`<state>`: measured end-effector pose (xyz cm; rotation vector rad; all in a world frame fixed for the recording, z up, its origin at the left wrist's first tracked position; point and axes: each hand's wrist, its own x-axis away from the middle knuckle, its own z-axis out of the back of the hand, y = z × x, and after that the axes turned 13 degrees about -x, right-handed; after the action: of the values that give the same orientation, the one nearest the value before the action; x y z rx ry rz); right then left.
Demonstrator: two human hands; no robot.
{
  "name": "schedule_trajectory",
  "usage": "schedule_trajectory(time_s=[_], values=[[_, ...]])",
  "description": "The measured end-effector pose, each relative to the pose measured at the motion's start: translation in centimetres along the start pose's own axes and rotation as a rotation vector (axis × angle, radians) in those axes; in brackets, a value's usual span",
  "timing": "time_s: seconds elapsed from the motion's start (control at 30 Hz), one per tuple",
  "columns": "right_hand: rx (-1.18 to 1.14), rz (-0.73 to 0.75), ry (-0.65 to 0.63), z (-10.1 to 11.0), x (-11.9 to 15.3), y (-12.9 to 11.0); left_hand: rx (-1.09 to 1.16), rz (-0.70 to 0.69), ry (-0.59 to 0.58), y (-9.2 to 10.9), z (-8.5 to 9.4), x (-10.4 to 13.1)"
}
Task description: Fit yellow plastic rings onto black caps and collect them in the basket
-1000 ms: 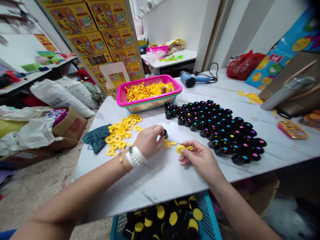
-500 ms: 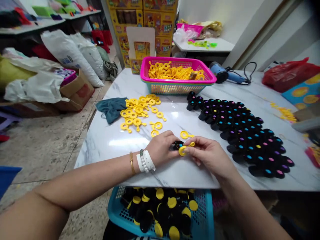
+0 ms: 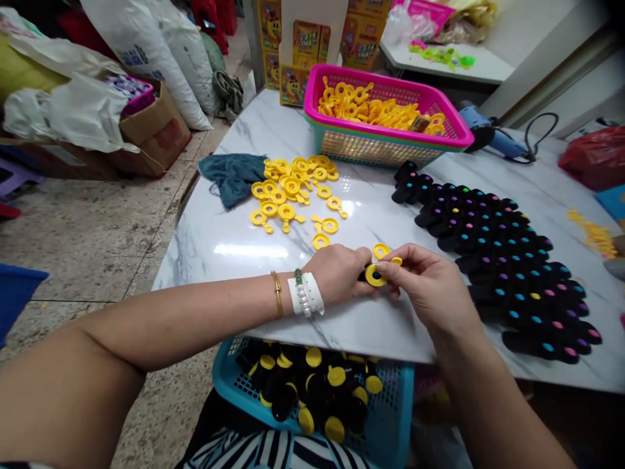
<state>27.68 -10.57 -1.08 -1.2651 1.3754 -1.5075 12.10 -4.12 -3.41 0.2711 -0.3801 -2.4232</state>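
Note:
My left hand [image 3: 340, 270] is closed around a small black plastic piece, mostly hidden by the fingers. Between thumb and fingertips, my right hand [image 3: 422, 283] pinches a yellow plastic ring with a tab [image 3: 373, 275]. That ring lies against the end of the black piece, over its face; whether it is seated cannot be seen. Just behind my fingers is another yellow ring [image 3: 381, 250] on the table. Further left a loose pile of yellow rings [image 3: 291, 187] is spread out. Rows of black pieces with coloured dots [image 3: 488, 241] stand to the right.
Under the table edge sits a blue basket [image 3: 400, 417] of black pieces with yellow ends. A pink-rimmed basket [image 3: 390, 133] holds many yellow rings at the back. Beside the pile lies a dark cloth [image 3: 233, 177]. A blue corded tool [image 3: 502, 140] rests at the back right.
The yellow ring in my right hand has moved from beside the black piece onto its end, covering the dotted face. The view has tilted down and shifted left.

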Motion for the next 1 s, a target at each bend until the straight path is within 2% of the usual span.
schedule_trajectory(time_s=[0.3,0.5,0.67,0.8,1.0], values=[[-0.076,-0.050,-0.058,0.3,0.0,0.6,0.024,0.028,-0.017,0.2,0.3,0.0],[-0.010,-0.068,-0.131,0.4,0.4,0.7,0.180,0.058,-0.052,0.2,1.0,0.0],[0.048,-0.130,-0.201,0.4,0.3,0.7,0.582,0.156,-0.251,0.0,2.5,-0.2],[0.071,-0.059,-0.124,0.1,0.6,0.9,0.818,0.212,-0.414,0.1,2.6,-0.5],[0.046,-0.005,-0.132,-0.2,1.1,1.4,0.830,0.209,-0.281,-0.1,1.7,0.4]])
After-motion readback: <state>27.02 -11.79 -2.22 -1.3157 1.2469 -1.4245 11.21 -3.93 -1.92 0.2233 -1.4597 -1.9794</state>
